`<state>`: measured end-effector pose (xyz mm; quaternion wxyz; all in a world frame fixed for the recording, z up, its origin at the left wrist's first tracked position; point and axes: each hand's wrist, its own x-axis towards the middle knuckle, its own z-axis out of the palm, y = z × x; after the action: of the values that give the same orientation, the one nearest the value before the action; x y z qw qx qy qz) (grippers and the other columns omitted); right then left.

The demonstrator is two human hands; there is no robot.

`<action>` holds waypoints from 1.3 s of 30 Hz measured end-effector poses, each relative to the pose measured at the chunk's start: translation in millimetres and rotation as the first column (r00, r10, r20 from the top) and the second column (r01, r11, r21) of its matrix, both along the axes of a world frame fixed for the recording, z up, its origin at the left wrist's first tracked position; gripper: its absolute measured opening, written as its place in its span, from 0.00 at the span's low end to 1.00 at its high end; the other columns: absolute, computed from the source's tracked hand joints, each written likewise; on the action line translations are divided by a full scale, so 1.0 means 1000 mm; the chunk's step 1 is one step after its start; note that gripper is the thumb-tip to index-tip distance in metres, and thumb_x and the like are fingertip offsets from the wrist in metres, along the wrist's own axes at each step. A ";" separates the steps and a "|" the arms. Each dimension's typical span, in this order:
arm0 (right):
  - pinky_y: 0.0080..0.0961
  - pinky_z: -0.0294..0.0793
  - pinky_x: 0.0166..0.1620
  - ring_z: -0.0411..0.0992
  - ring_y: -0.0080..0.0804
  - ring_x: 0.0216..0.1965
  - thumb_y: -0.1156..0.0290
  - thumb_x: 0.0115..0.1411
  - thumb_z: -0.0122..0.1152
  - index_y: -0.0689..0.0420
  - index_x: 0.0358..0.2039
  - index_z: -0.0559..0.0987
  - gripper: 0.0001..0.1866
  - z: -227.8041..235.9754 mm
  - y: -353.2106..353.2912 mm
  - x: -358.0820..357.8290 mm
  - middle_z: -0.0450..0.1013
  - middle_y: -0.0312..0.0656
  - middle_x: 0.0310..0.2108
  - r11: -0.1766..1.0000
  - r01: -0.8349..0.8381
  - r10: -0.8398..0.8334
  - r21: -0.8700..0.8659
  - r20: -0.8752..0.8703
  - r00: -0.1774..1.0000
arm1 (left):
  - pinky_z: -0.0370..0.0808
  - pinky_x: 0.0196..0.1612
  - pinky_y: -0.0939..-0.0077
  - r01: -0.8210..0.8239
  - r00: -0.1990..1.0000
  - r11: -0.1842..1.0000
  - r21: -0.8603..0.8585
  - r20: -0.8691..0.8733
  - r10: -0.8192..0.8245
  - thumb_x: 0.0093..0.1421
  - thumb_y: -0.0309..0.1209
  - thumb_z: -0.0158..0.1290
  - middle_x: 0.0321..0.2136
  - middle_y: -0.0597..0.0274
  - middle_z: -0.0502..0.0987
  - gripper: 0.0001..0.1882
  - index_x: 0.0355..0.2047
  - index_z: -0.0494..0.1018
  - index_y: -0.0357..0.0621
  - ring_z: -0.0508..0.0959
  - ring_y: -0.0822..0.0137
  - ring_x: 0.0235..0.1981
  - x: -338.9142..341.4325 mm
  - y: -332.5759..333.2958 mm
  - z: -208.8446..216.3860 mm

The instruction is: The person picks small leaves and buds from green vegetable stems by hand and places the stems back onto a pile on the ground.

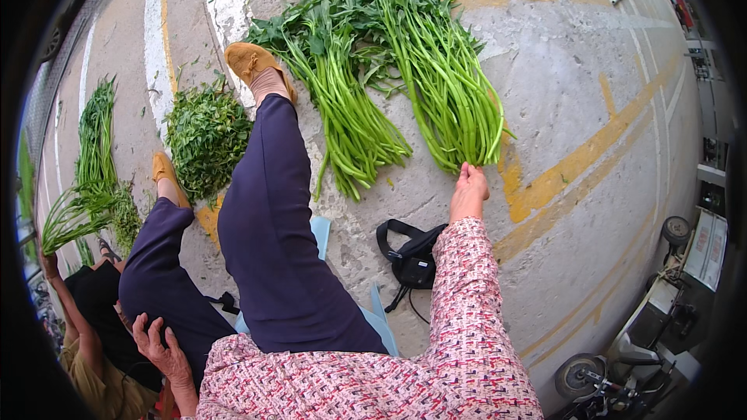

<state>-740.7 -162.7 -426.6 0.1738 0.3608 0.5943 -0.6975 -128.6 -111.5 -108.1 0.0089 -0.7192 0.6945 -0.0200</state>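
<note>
Two long bundles of water spinach (447, 93) lie on the concrete, leaves toward the far side and pale green stems toward me. My right hand (469, 188) reaches forward, fingers pinched together at the cut stem ends of the right-hand bundle. The second bundle (342, 109) lies just left of it, its leafy tops overlapping the first. My left hand (165, 354) rests by my left thigh, holding nothing, with its fingers slightly bent and apart.
A black strapped bag (414, 257) lies beside my right forearm. A pile of loose leaves (206, 136) sits between my feet. At the left, another person's hand (49, 264) holds greens near more bundles (96, 140). Parked vehicles (677, 295) stand at the right.
</note>
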 end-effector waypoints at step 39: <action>0.22 0.71 0.23 0.67 0.26 0.20 0.79 0.55 0.58 0.61 0.30 0.72 0.04 -0.016 0.003 -0.013 0.69 0.40 0.23 0.959 -0.183 0.162 0.218 0.112 0.980 | 0.59 0.57 0.62 -0.043 0.998 0.999 -0.009 -0.036 0.042 0.47 0.17 0.52 0.51 0.52 0.67 0.13 0.35 0.74 0.36 0.65 0.53 0.55 0.000 -0.002 -0.003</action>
<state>-753.6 -159.8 -443.0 0.2191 0.3573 0.6906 -0.5894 -129.1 -113.3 -111.1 -0.0063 -0.7341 0.6790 -0.0103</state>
